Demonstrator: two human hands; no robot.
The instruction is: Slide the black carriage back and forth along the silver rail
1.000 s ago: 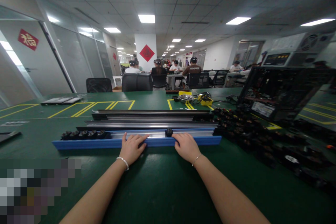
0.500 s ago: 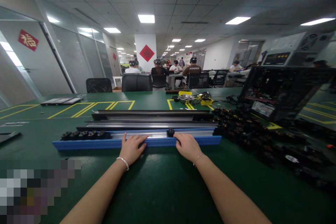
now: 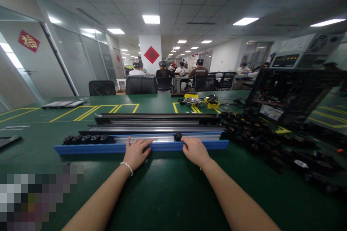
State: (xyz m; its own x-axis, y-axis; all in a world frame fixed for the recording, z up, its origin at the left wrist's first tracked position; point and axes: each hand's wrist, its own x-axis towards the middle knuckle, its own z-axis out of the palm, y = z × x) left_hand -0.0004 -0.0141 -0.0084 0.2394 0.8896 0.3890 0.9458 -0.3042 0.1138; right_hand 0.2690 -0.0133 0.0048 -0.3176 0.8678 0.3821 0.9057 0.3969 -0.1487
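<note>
A long blue track rail (image 3: 114, 148) with a silvery channel lies across the green table in front of me. Several black blocks (image 3: 94, 139) sit in a row at its left end. My left hand (image 3: 135, 153) rests on the rail's middle with fingers spread, holding nothing. Further right, a single small black block (image 3: 178, 136) stands in the channel. The fingers of my right hand (image 3: 193, 148) are curled against this block's right side and over the rail's near edge; their tips are partly hidden.
Behind the blue rail lie several dark rails (image 3: 157, 129). A heap of black parts (image 3: 260, 140) spreads to the right, below an open computer case (image 3: 284, 94). A metal bowl (image 3: 192, 101) and yellow items stand farther back. Several people sit at distant tables.
My right hand and the single black block have shifted slightly to the right along the rail. My left hand stays in place.
</note>
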